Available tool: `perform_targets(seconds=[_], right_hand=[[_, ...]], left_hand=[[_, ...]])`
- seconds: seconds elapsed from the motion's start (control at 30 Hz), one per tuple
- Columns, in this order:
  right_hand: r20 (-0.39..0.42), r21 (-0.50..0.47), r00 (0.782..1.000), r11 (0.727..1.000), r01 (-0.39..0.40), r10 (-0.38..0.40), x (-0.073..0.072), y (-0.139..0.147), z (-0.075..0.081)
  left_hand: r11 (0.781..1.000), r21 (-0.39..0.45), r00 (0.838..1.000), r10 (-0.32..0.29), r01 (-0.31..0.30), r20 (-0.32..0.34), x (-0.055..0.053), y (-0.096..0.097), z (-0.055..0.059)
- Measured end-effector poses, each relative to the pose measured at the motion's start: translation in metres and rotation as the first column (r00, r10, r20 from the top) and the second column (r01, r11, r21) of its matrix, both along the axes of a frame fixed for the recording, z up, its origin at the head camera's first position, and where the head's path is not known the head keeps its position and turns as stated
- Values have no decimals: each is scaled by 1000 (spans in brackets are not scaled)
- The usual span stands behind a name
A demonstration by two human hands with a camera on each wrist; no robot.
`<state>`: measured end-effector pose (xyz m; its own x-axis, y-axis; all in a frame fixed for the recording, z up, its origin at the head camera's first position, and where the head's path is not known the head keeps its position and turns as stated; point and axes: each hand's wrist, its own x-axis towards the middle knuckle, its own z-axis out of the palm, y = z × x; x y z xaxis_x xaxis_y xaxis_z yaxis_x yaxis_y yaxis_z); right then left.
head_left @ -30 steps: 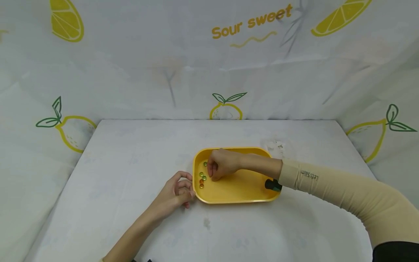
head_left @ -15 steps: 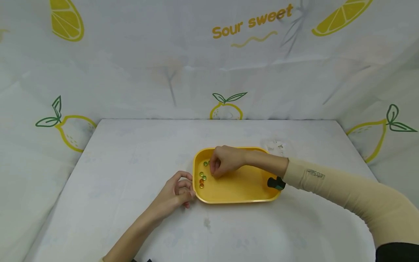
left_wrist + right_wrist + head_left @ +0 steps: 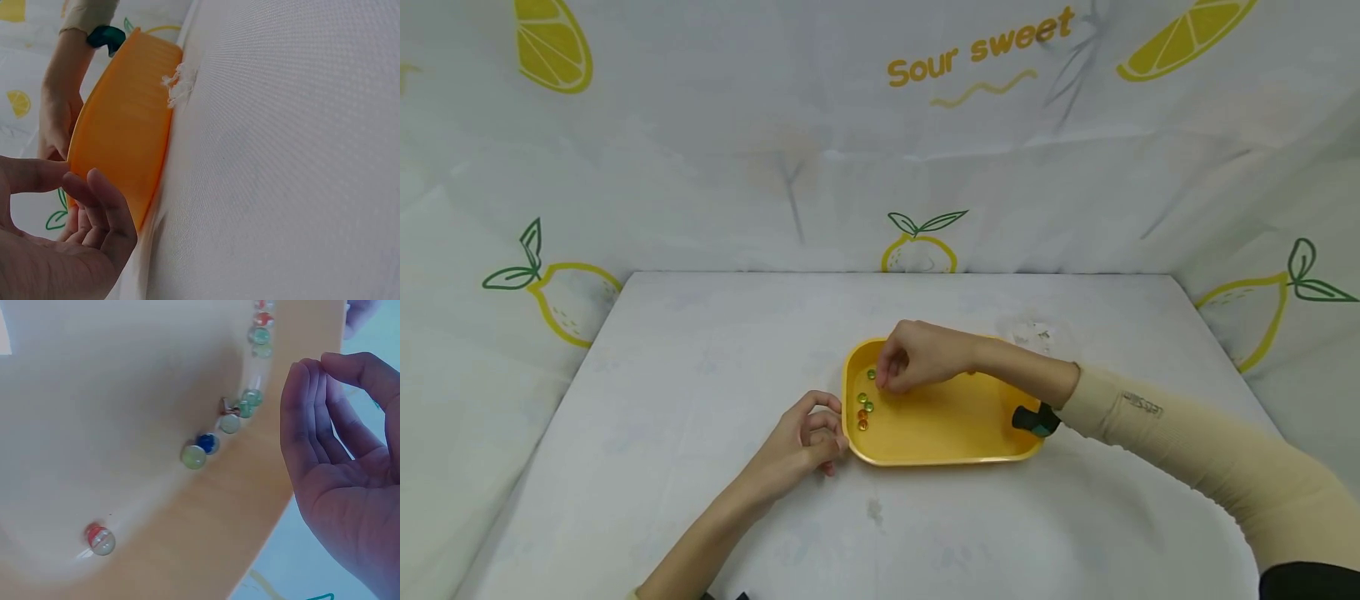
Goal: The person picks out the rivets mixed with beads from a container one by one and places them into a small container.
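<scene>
A yellow tray lies on the table. Glass marbles, green and orange, sit along its left side. My right hand is over the tray's back left part, thumb and fingertips together. In the right wrist view its fingertips meet; no marble shows between them, though one could be hidden. Several marbles line the tray edge there, including a blue one and a red-and-clear one. My left hand, fingers loosely bent, touches the tray's left outer wall.
White cloth covers the table. A patterned curtain hangs behind and at both sides. Behind the tray lies a small clear, crumpled piece. A dark device at my right wrist hangs over the tray's right end.
My right hand has risen slightly and moved toward the tray's back edge, fingertips still together. The left hand and the tray have stayed in place.
</scene>
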<state>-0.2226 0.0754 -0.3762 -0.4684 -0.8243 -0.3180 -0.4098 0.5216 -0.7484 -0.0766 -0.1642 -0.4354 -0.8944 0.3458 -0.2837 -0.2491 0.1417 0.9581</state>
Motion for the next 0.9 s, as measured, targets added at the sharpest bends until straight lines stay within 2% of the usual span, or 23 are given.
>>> perform_targets(seconds=[0.37,0.53,0.67,0.77,0.9], right_hand=[[10,-60,999,997,43,-42,3,11,23],[20,-99,994,989,110,-108,3,24,34],[-7,-122,987,979,161,-163,2,39,43],[-31,-120,977,971,208,-213,1,52,48],[-24,-126,958,952,279,-284,2,70,55]], left_hand=[[1000,-6,1000,5,-5,-3,0,0,-1],[1000,-5,1000,7,-7,-4,-1,1,-1],[1000,-5,1000,5,-5,-10,0,1,0],[1000,-3,1000,2,-2,-13,0,1,0],[1000,-4,1000,2,-2,-12,0,1,1]])
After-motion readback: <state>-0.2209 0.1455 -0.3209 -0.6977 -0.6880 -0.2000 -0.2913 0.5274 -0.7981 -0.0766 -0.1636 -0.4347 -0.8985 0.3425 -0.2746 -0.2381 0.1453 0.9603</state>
